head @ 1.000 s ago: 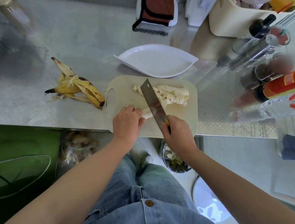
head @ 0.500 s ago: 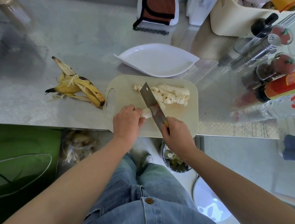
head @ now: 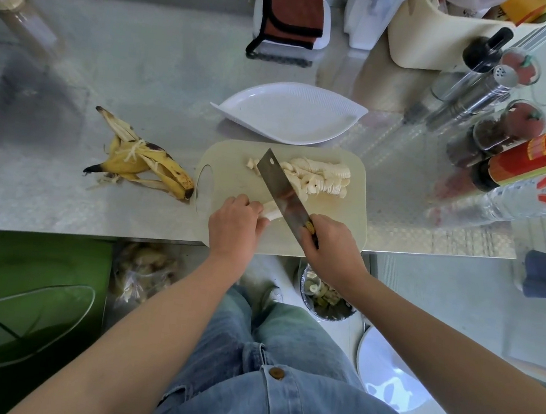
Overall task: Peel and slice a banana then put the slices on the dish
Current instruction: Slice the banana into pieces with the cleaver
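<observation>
Slicing step, centre frame: left hand (head: 234, 224) grips banana stub (head: 272, 210); right hand (head: 331, 247) grips knife (head: 283, 191). Next: slices (head: 319, 179) to dish (head: 289, 113).

White dish (head: 289, 113); yellow, black-spotted peel (head: 147, 165); beige board (head: 340, 228).

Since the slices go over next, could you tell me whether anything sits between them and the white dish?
Nothing visible does: the slices lie at the far side of the cutting board, and the empty dish sits just beyond its edge.
</observation>
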The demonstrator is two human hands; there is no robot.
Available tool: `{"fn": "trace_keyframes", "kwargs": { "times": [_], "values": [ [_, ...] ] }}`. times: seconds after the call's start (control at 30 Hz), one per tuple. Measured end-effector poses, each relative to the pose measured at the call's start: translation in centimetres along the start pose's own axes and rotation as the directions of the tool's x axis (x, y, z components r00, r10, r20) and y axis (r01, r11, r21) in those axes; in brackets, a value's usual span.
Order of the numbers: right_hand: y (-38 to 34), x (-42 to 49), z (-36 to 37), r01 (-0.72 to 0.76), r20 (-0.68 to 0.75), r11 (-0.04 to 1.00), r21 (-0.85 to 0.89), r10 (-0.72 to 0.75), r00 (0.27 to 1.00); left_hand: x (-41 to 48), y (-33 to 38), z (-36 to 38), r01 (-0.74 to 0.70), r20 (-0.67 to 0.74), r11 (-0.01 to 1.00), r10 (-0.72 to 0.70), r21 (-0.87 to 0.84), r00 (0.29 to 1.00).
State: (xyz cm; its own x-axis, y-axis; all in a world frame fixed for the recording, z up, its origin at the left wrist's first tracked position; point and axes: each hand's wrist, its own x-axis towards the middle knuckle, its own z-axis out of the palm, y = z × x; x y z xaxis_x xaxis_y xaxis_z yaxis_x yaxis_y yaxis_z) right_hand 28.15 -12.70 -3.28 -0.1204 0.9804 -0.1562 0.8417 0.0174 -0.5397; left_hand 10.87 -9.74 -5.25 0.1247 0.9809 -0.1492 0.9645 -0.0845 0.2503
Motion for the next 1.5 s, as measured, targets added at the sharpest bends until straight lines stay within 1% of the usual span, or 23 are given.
{"fn": "trace_keyframes", "kwargs": {
  "times": [0.17, 0.4, 0.47, 0.73, 1.1, 1.27, 1.5],
  "values": [
    [-0.1, 0.1, 0.2, -0.007, 0.018, 1.000, -0.013, 0.007, 1.000, 0.1, 0.0, 0.1, 0.003, -0.003, 1.000, -0.003, -0.001, 1.000],
    [-0.1, 0.0, 1.0, -0.054, 0.087, 0.997, -0.055, 0.059, 0.995, 0.1, 0.0, 0.1, 0.005, 0.001, 1.000, -0.005, -0.002, 1.000],
    [-0.1, 0.1, 0.9, -0.046, 0.087, 0.997, -0.056, 0.051, 0.995, 0.1, 0.0, 0.1, 0.005, -0.002, 1.000, -0.005, -0.005, 1.000],
    [-0.2, -0.2, 0.0, -0.014, 0.014, 1.000, -0.015, 0.014, 1.000, 0.0, 0.0, 0.1, 0.005, -0.008, 1.000, -0.006, -0.002, 1.000],
    [-0.1, -0.5, 0.5, -0.039, 0.059, 0.999, -0.014, 0.040, 0.997, 0.0, 0.0, 0.0, -0.004, -0.006, 1.000, 0.004, 0.014, 1.000],
    [-0.1, -0.3, 0.6, -0.049, 0.101, 0.997, -0.067, 0.055, 0.993, 0.2, 0.0, -0.1, -0.006, -0.003, 1.000, 0.006, 0.008, 1.000],
    [-0.4, -0.3, -0.1, -0.016, 0.005, 1.000, -0.019, 0.016, 1.000, 0.0, -0.1, -0.1, 0.003, -0.006, 1.000, -0.003, 0.006, 1.000]
  ]
}}
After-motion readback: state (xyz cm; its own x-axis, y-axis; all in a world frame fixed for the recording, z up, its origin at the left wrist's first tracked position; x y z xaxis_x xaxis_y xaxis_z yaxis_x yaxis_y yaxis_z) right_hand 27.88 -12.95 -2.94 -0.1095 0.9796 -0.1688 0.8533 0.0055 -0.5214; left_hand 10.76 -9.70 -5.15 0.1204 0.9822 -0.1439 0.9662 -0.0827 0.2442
